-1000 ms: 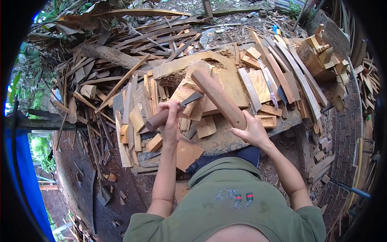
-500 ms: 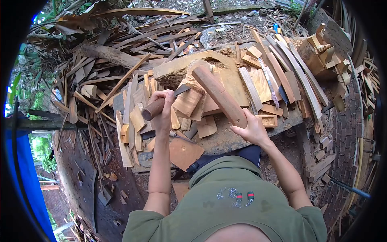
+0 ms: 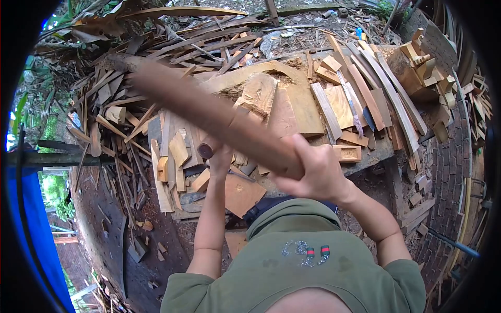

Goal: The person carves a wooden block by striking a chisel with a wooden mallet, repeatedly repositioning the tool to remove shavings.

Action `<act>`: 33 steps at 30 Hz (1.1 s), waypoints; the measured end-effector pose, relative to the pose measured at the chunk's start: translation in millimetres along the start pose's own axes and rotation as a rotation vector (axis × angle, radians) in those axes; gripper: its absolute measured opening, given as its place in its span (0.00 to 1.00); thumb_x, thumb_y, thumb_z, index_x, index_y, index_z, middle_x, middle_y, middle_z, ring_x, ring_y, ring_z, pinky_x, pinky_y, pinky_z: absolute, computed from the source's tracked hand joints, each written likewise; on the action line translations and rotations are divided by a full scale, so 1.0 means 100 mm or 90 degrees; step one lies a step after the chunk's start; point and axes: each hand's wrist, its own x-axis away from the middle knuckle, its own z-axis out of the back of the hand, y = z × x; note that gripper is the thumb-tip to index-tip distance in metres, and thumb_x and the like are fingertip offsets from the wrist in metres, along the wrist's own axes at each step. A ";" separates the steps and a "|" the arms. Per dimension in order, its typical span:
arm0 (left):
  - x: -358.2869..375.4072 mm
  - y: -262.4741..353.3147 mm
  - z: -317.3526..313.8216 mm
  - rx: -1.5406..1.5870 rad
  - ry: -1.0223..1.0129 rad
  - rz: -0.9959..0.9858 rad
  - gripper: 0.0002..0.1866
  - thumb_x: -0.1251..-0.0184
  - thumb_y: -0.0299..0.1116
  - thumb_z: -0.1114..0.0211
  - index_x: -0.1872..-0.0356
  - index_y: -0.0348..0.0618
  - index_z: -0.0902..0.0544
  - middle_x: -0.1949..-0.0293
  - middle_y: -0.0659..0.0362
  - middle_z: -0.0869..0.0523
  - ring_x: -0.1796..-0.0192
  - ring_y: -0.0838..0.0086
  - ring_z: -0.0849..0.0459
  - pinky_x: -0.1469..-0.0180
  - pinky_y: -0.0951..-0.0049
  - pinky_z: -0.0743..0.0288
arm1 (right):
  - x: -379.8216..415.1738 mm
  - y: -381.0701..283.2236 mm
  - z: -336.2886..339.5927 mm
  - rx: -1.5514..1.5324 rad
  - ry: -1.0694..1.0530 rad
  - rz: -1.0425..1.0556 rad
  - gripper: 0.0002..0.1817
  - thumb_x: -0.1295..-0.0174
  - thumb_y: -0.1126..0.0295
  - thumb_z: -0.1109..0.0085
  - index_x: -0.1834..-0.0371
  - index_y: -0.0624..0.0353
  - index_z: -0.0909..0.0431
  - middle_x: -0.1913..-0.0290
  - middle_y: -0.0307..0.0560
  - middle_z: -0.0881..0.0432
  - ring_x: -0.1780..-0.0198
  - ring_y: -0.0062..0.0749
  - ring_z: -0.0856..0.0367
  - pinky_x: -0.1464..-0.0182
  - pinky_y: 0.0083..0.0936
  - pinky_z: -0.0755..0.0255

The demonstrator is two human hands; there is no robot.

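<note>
My right hand (image 3: 318, 169) is closed around the lower end of a thick wooden club (image 3: 214, 117), which slants up to the left and is blurred at its far end. Below the club, my left hand (image 3: 220, 159) grips a tool with a round brown handle (image 3: 205, 151); its blade is hidden behind the club. Partly covered by the club, a carved light wood block (image 3: 259, 93) rests on the workbench beside a flat reddish board (image 3: 282, 117).
Long wooden strips (image 3: 389, 94) lie on the bench's right side. A stack of cut blocks (image 3: 417, 70) stands at the back right. Scrap wood (image 3: 209, 47) is heaped behind and left. A square board (image 3: 242, 194) lies at the front edge.
The club has swung up and to the left, across and above my left hand. My left hand has dropped slightly and turned, so the tool's handle end now faces the camera.
</note>
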 end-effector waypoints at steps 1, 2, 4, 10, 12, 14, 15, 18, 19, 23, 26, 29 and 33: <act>-0.07 0.27 -0.13 0.042 0.028 -0.032 0.06 0.32 0.24 0.32 0.65 0.39 0.22 0.63 0.61 0.15 0.60 0.82 0.21 0.49 0.76 0.26 | -0.03 -0.05 -0.01 0.016 0.004 0.083 0.25 0.51 0.61 0.29 0.52 0.59 0.26 0.77 0.52 0.17 0.75 0.45 0.15 0.74 0.35 0.22; -0.07 0.48 -0.19 0.085 0.049 -0.039 0.06 0.32 0.23 0.32 0.65 0.40 0.22 0.63 0.61 0.15 0.60 0.82 0.21 0.49 0.78 0.26 | -0.05 -0.08 -0.02 0.033 0.008 0.167 0.24 0.52 0.62 0.29 0.53 0.59 0.26 0.78 0.50 0.18 0.77 0.42 0.15 0.76 0.33 0.23; -0.08 0.35 -0.13 0.075 0.025 -0.040 0.06 0.29 0.25 0.35 0.65 0.41 0.23 0.62 0.59 0.16 0.57 0.80 0.20 0.48 0.75 0.24 | -0.05 -0.06 -0.03 0.079 -0.054 0.159 0.21 0.52 0.63 0.30 0.58 0.59 0.27 0.78 0.49 0.18 0.78 0.42 0.15 0.78 0.36 0.24; 0.01 0.23 -0.07 0.157 0.061 -0.052 0.06 0.33 0.21 0.33 0.67 0.39 0.22 0.65 0.58 0.15 0.58 0.78 0.19 0.47 0.74 0.25 | 0.00 -0.20 -0.02 0.064 -0.096 0.200 0.18 0.49 0.62 0.33 0.62 0.58 0.30 0.80 0.49 0.19 0.80 0.44 0.17 0.79 0.40 0.25; 0.02 0.21 -0.06 0.153 0.051 -0.061 0.05 0.32 0.21 0.34 0.67 0.39 0.22 0.62 0.57 0.14 0.58 0.77 0.18 0.47 0.73 0.25 | -0.01 -0.12 -0.08 0.092 -0.119 0.179 0.18 0.50 0.62 0.32 0.62 0.58 0.30 0.80 0.49 0.19 0.80 0.44 0.17 0.79 0.39 0.25; 0.02 0.26 -0.09 0.095 0.073 -0.055 0.05 0.32 0.22 0.34 0.67 0.38 0.22 0.60 0.56 0.14 0.57 0.77 0.18 0.47 0.73 0.24 | -0.03 0.04 -0.16 0.199 -0.195 0.100 0.19 0.52 0.62 0.31 0.62 0.57 0.29 0.81 0.48 0.20 0.80 0.42 0.17 0.80 0.36 0.26; 0.03 0.24 -0.10 0.227 0.090 0.006 0.06 0.32 0.23 0.33 0.67 0.38 0.22 0.59 0.55 0.14 0.56 0.77 0.18 0.48 0.73 0.23 | -0.02 0.02 -0.16 0.212 -0.185 0.111 0.19 0.52 0.61 0.30 0.64 0.57 0.30 0.81 0.47 0.21 0.80 0.42 0.18 0.80 0.36 0.27; 0.01 0.20 -0.03 0.199 0.088 0.009 0.06 0.31 0.23 0.33 0.67 0.38 0.22 0.59 0.54 0.14 0.55 0.76 0.18 0.47 0.72 0.23 | 0.00 -0.09 -0.10 0.172 -0.137 0.166 0.20 0.52 0.59 0.29 0.65 0.56 0.30 0.82 0.47 0.21 0.81 0.42 0.19 0.80 0.36 0.28; 0.01 0.19 -0.03 0.206 0.068 -0.009 0.06 0.32 0.23 0.33 0.67 0.39 0.22 0.59 0.55 0.14 0.55 0.76 0.18 0.47 0.72 0.23 | 0.01 -0.13 -0.10 0.113 -0.093 0.210 0.20 0.51 0.59 0.30 0.65 0.56 0.30 0.83 0.47 0.22 0.82 0.42 0.19 0.81 0.36 0.28; 0.04 0.16 -0.08 0.112 0.061 -0.042 0.06 0.32 0.23 0.33 0.67 0.40 0.22 0.60 0.55 0.14 0.56 0.76 0.17 0.47 0.72 0.23 | -0.07 0.15 -0.20 0.222 -0.150 0.105 0.21 0.58 0.61 0.28 0.63 0.55 0.26 0.83 0.45 0.21 0.81 0.39 0.19 0.79 0.34 0.27; 0.05 0.25 -0.09 0.249 0.104 0.073 0.06 0.32 0.23 0.33 0.67 0.40 0.22 0.60 0.56 0.14 0.56 0.76 0.17 0.46 0.72 0.23 | -0.05 0.03 -0.13 0.205 -0.078 0.158 0.20 0.57 0.61 0.28 0.65 0.55 0.27 0.83 0.45 0.22 0.82 0.39 0.19 0.80 0.34 0.28; 0.01 0.23 -0.08 0.150 0.090 -0.001 0.07 0.31 0.24 0.33 0.68 0.41 0.23 0.60 0.57 0.15 0.57 0.77 0.18 0.46 0.73 0.23 | -0.05 0.04 -0.15 0.155 -0.086 0.160 0.20 0.55 0.59 0.29 0.67 0.55 0.30 0.82 0.47 0.21 0.81 0.41 0.19 0.79 0.36 0.27; -0.01 0.08 -0.01 0.195 0.095 0.049 0.05 0.27 0.24 0.39 0.65 0.40 0.26 0.56 0.53 0.17 0.47 0.74 0.20 0.42 0.68 0.21 | -0.13 0.18 -0.14 0.235 -0.111 0.115 0.22 0.53 0.54 0.28 0.67 0.55 0.29 0.82 0.47 0.20 0.82 0.41 0.18 0.80 0.36 0.28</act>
